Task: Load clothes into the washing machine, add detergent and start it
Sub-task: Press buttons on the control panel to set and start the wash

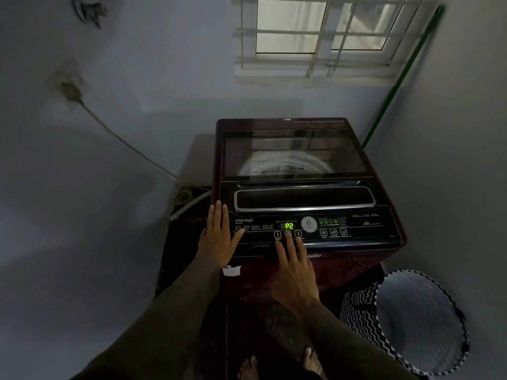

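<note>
A dark maroon top-loading washing machine (293, 152) fills the centre and right of the frame, its smoked glass lid (343, 157) lying closed, with the pale rim of the drum showing through it. Along the machine's near edge runs a glossy black control panel (356, 229), where a green lit display (289, 226) reads P2. The left hand (219, 239) lies flat on the panel's left corner, its fingers straight and close together and the thumb stretched out to the right; it grips nothing. The right hand (295, 267) reaches up from the lower centre with straight, slightly spread fingers, and its middle fingertip touches the panel between the round button marked 1 (277, 235) and the round button marked 3 (298, 233), just below the display. Both arms are in dark sleeves (153, 325). At the lower right, just beside the machine, stands a round laundry basket with a black-and-white zigzag pattern (356, 311), its pale lining turned to the camera. A white-barred window (315, 69) sits at the upper right, a green pole (406, 75) leans in the corner beside it, and a pale cord (123, 141) runs down from a wall socket (72, 90) at the upper left. Bare feet (248, 367) show at the bottom edge.
</note>
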`<action>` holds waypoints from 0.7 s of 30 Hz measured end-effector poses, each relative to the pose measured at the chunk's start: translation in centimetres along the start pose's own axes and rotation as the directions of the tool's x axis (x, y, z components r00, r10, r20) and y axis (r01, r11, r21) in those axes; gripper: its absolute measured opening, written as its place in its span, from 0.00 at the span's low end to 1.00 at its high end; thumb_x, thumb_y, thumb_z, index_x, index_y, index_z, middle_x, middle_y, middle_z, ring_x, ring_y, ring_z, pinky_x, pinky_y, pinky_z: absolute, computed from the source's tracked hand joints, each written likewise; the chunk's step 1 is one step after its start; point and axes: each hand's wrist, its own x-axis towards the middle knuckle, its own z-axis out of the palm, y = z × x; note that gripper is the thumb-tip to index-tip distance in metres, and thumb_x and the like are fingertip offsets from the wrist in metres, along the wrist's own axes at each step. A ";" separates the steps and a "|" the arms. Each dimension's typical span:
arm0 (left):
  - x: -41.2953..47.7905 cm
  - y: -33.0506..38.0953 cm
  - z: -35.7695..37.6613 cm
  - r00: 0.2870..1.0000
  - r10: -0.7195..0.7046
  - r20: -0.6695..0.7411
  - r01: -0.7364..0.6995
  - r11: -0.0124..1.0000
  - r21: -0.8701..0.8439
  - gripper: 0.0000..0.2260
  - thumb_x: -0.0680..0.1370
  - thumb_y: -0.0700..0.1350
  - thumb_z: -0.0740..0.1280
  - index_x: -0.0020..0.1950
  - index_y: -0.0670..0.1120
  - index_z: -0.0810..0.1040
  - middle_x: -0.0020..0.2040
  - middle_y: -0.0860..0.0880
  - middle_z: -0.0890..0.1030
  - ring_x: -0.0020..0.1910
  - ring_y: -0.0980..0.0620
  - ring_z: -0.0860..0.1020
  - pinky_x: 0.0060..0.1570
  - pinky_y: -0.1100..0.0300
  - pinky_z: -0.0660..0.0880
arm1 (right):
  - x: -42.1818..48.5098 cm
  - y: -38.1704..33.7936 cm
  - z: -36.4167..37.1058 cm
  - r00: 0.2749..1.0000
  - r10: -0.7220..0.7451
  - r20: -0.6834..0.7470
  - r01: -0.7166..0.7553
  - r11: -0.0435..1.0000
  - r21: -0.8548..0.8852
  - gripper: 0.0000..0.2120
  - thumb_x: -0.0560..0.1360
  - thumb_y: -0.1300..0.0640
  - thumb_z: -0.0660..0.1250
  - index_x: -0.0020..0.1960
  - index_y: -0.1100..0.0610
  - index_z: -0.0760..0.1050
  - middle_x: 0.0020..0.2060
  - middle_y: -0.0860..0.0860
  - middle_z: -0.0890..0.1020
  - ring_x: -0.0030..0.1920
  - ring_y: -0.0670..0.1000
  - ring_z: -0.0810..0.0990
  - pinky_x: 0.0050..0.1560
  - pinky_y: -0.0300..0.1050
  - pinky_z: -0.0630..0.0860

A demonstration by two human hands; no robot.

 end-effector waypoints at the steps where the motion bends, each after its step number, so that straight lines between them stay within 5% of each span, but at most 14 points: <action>1: 0.0 0.0 0.0 1.000 0.002 -0.001 -0.002 1.000 -0.001 0.40 0.77 0.68 0.43 0.78 0.45 0.34 0.78 0.49 0.31 0.77 0.50 0.31 0.74 0.43 0.63 | 0.0 0.0 -0.1 1.000 -0.002 0.001 0.002 1.000 0.003 0.45 0.69 0.51 0.66 0.79 0.53 0.46 0.79 0.55 0.42 0.78 0.60 0.39 0.76 0.59 0.58; 21: 0.2 -0.3 0.2 1.000 0.009 -0.009 -0.009 1.000 -0.023 0.43 0.72 0.70 0.38 0.79 0.46 0.35 0.79 0.49 0.32 0.77 0.50 0.32 0.72 0.42 0.65 | -0.2 0.0 0.3 1.000 0.004 -0.026 -0.003 0.999 0.036 0.47 0.67 0.54 0.67 0.80 0.52 0.46 0.79 0.55 0.41 0.78 0.59 0.38 0.74 0.57 0.60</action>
